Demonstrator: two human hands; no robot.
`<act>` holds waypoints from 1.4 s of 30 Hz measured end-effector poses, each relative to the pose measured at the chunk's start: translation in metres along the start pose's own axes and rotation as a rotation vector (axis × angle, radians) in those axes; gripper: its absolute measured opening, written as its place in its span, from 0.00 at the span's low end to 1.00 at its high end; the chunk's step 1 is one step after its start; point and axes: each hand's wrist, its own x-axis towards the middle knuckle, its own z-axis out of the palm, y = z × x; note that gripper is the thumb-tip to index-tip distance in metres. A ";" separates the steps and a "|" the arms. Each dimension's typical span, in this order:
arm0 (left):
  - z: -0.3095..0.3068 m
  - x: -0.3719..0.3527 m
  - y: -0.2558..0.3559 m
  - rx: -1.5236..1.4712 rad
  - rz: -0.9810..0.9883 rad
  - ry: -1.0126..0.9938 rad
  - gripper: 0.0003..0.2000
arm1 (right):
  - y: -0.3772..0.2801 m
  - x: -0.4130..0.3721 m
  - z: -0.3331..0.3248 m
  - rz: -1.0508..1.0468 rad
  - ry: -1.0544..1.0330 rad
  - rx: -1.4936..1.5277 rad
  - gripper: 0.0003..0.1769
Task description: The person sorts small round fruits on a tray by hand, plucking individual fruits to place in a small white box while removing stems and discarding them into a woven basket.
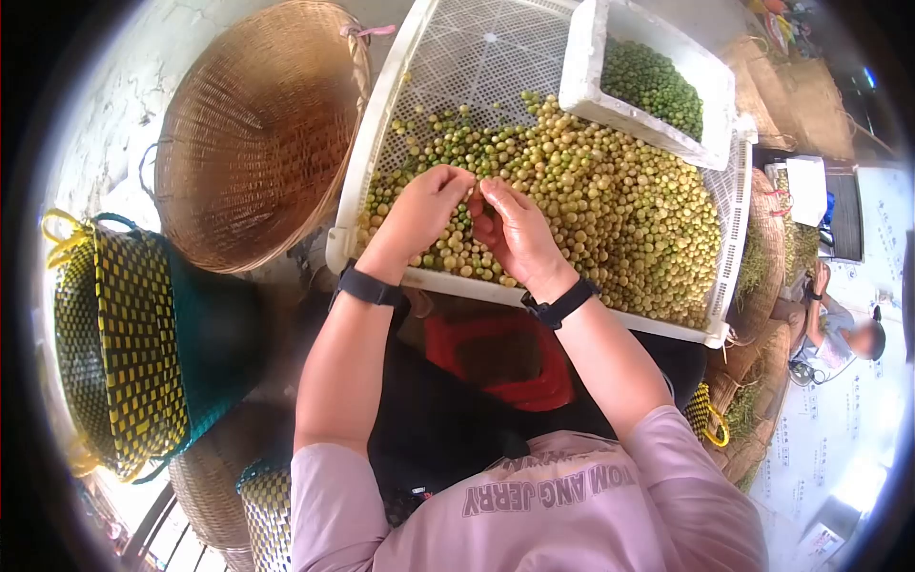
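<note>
Over the near left part of a white perforated tray (351,200), my left hand (427,212) and my right hand (518,229) meet at the fingertips. Each hand pinches thumb against fingers, and what lies between the tips is too small to name. Below them, round green and yellowish fruits (610,210) are spread across the tray, heaped toward its right side. A white foam box (629,116) sits on the tray's far right part and holds small green fruits (653,86).
A large wicker basket (253,133) stands left of the tray. Nearer on the left is a yellow-and-black woven basket (143,353). Beneath the tray shows a red stool (534,386). Another person (834,329) sits at the far right, beside more baskets.
</note>
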 end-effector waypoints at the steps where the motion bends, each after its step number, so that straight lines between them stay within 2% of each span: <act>1: 0.001 -0.001 -0.001 -0.058 0.004 0.088 0.09 | -0.005 -0.001 -0.003 0.054 -0.032 0.140 0.11; 2: 0.002 -0.003 -0.002 -0.116 0.006 0.175 0.08 | -0.010 -0.001 -0.006 0.108 -0.064 0.281 0.10; 4: 0.002 -0.010 0.011 -0.151 0.072 0.171 0.08 | -0.067 -0.005 -0.016 0.036 -0.050 0.306 0.12; 5: 0.002 -0.017 0.016 -0.193 0.127 0.176 0.08 | -0.094 -0.005 -0.022 -0.100 0.031 0.240 0.13; 6: 0.002 -0.032 0.024 -0.100 0.126 0.116 0.06 | -0.147 0.013 -0.043 -0.362 0.400 0.086 0.12; 7: 0.005 -0.042 0.027 -0.098 0.122 0.121 0.06 | -0.171 0.021 -0.079 -0.569 0.243 -0.226 0.10; 9: 0.018 -0.061 0.031 0.041 0.240 0.046 0.02 | -0.203 0.048 -0.116 -0.849 0.627 -0.675 0.15; 10: 0.023 -0.070 0.032 0.123 0.269 -0.020 0.02 | -0.218 0.058 -0.137 -0.889 0.669 -1.166 0.17; 11: 0.029 -0.079 0.032 0.205 0.297 -0.088 0.02 | -0.231 0.071 -0.166 -0.887 0.667 -1.160 0.17; 13: 0.044 -0.093 0.023 0.305 0.290 -0.250 0.04 | -0.246 0.093 -0.215 -0.863 0.728 -1.828 0.17; 14: 0.049 -0.101 0.011 0.362 0.281 -0.287 0.04 | -0.248 0.092 -0.213 -1.015 0.706 -1.760 0.16; 15: 0.054 -0.106 0.000 0.416 0.269 -0.326 0.05 | -0.243 0.081 -0.192 -1.014 0.695 -1.761 0.16; 16: 0.055 -0.109 -0.006 0.413 0.264 -0.323 0.05 | -0.227 0.059 -0.150 -1.028 0.652 -1.609 0.15; 17: 0.056 -0.110 -0.011 0.570 0.157 -0.354 0.05 | -0.202 0.039 -0.113 -1.038 0.611 -1.456 0.14; 18: 0.058 -0.110 -0.015 0.727 0.047 -0.386 0.06 | -0.172 0.023 -0.088 -0.931 0.429 -1.393 0.13; 19: 0.060 -0.109 -0.020 0.727 0.042 -0.389 0.06 | -0.142 0.007 -0.064 -0.822 0.257 -1.321 0.12; 20: 0.063 -0.107 -0.025 0.803 0.076 -0.327 0.06 | -0.111 -0.004 -0.047 -0.544 0.130 -1.246 0.09; 21: 0.065 -0.105 -0.029 0.878 0.111 -0.262 0.05 | -0.089 -0.012 -0.039 -0.582 -0.047 -1.452 0.07; 23: 0.066 -0.104 -0.034 0.894 0.126 -0.281 0.05 | -0.045 -0.013 -0.044 -0.589 -0.143 -1.668 0.05; 26: 0.065 -0.104 -0.034 0.926 0.157 -0.307 0.05 | -0.016 -0.012 -0.042 -0.692 -0.085 -1.788 0.05; 28: 0.063 -0.104 -0.016 0.894 -0.016 -0.465 0.06 | -0.010 -0.008 -0.042 -0.699 -0.078 -1.830 0.05; 29: 0.059 -0.103 -0.010 0.898 -0.020 -0.459 0.06 | -0.008 -0.005 -0.042 -0.708 -0.068 -1.876 0.06; 31: 0.046 -0.100 0.004 0.605 0.101 -0.463 0.09 | -0.012 -0.003 -0.041 -0.683 -0.094 -1.890 0.07; 33: 0.031 -0.094 0.013 0.528 0.239 -0.244 0.08 | -0.014 -0.005 -0.043 -0.706 -0.144 -1.899 0.07; 35: 0.022 -0.083 0.027 0.600 0.185 -0.050 0.06 | -0.013 -0.005 -0.048 -0.754 -0.158 -1.906 0.08; 36: 0.025 -0.077 0.025 0.595 0.184 -0.059 0.06 | -0.013 -0.004 -0.049 -0.733 -0.190 -1.911 0.08; 38: 0.035 -0.063 0.018 0.850 0.243 0.161 0.04 | -0.018 -0.001 -0.052 -0.762 -0.225 -1.848 0.08; 39: 0.041 -0.055 0.013 0.850 0.246 0.157 0.04 | -0.024 -0.004 -0.051 -0.759 -0.219 -1.849 0.08; 41: 0.054 -0.040 0.002 1.016 0.408 0.202 0.04 | -0.036 -0.011 -0.049 -0.488 -0.055 -1.194 0.06; 42: 0.058 -0.034 -0.004 1.009 0.487 0.153 0.06 | -0.038 -0.012 -0.057 -0.402 -0.010 -0.924 0.04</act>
